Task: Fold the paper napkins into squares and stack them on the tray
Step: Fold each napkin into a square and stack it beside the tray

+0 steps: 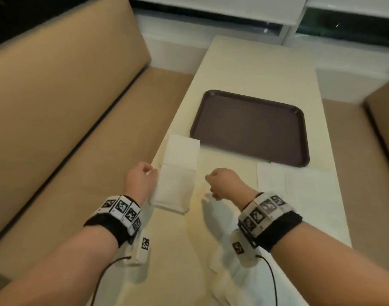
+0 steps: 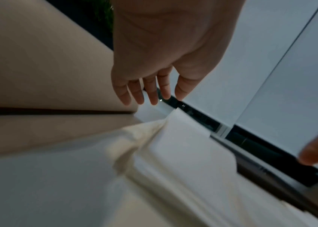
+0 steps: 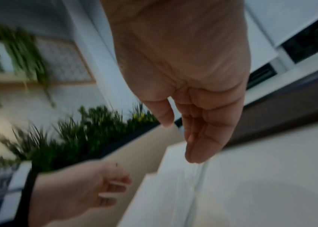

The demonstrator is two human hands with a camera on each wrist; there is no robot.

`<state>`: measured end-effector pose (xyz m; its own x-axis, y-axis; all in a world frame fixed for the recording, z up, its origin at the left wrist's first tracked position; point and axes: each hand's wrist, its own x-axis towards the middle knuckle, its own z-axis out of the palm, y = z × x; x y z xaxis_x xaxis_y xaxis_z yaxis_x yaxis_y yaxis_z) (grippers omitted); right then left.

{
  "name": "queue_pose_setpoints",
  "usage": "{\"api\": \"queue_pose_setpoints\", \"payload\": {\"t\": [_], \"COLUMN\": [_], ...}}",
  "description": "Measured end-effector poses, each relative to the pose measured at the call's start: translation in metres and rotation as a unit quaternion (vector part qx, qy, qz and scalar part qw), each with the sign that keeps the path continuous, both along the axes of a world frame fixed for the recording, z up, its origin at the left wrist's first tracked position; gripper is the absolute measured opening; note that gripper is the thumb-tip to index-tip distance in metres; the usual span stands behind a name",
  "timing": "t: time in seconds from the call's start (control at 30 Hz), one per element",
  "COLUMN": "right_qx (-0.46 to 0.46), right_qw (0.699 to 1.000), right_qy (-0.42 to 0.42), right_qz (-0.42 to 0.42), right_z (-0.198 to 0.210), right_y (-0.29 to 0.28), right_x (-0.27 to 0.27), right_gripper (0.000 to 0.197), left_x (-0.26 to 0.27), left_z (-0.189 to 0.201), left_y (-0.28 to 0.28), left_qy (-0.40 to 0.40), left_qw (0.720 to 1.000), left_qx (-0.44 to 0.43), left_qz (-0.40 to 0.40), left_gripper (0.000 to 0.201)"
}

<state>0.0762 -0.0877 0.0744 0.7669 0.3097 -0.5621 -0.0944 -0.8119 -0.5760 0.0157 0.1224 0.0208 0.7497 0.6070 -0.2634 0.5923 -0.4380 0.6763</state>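
Observation:
A pile of white paper napkins (image 1: 177, 173) lies on the cream table near its left edge, with a crease across its middle. A dark brown tray (image 1: 251, 127) sits just beyond it with nothing on it. A thin white napkin (image 1: 297, 188) lies spread flat at the tray's near right corner. My left hand (image 1: 150, 173) hovers at the pile's left side and holds nothing. In the left wrist view my left hand (image 2: 150, 98) has relaxed fingers above the napkin pile (image 2: 183, 147). My right hand (image 1: 211, 184) hangs right of the pile, fingers loose and holding nothing, as my right hand (image 3: 185, 138) also looks in its wrist view.
The table (image 1: 244, 62) is long and narrow, covered with a cream cloth. Tan bench seats run along its left (image 1: 56, 107) and right (image 1: 383, 120) sides. A window sill (image 1: 211, 9) lies beyond the far end. Green plants (image 3: 76, 138) appear in the right wrist view.

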Motion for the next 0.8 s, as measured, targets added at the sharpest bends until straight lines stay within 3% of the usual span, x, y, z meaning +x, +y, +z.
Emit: {"api": "queue_pose_setpoints", "payload": {"t": [0.13, 0.2, 0.3, 0.4, 0.5, 0.63, 0.73, 0.8], "right_qx": [0.044, -0.037, -0.155, -0.252, -0.264, -0.208, -0.221, -0.224], "right_qw": [0.995, 0.997, 0.987, 0.967, 0.964, 0.978, 0.974, 0.972], "right_qy": [-0.06, -0.071, -0.011, -0.006, -0.028, -0.033, -0.045, -0.051], "right_qz": [-0.067, -0.025, 0.047, 0.046, -0.004, -0.008, 0.037, 0.05], "right_z": [0.05, 0.055, 0.032, 0.001, -0.021, -0.041, -0.05, -0.055], "right_y": [-0.095, -0.141, -0.189, -0.218, -0.234, -0.233, -0.227, -0.227], "right_x": [-0.02, -0.043, -0.077, -0.102, -0.117, -0.137, -0.146, -0.15], "right_gripper": [0.014, 0.01, 0.022, 0.038, 0.046, 0.049, 0.034, 0.036], "left_x": [-0.019, -0.031, -0.042, -0.046, -0.048, -0.047, -0.038, -0.032], "left_z": [0.034, 0.048, 0.05, 0.041, 0.018, -0.016, -0.028, -0.031], "left_y": [-0.009, -0.031, -0.079, -0.136, -0.193, -0.243, -0.26, -0.266], "left_qy": [-0.081, -0.081, -0.033, 0.013, 0.066, 0.117, 0.119, 0.121], "left_qw": [0.993, 0.98, 0.941, 0.905, 0.896, 0.903, 0.926, 0.937], "left_qx": [0.014, 0.022, 0.009, -0.008, -0.068, -0.079, -0.108, -0.133], "left_qz": [-0.086, -0.181, -0.335, -0.426, -0.434, -0.406, -0.341, -0.299], "left_gripper": [0.006, 0.005, 0.009, 0.008, 0.024, 0.052, 0.053, 0.043]}}
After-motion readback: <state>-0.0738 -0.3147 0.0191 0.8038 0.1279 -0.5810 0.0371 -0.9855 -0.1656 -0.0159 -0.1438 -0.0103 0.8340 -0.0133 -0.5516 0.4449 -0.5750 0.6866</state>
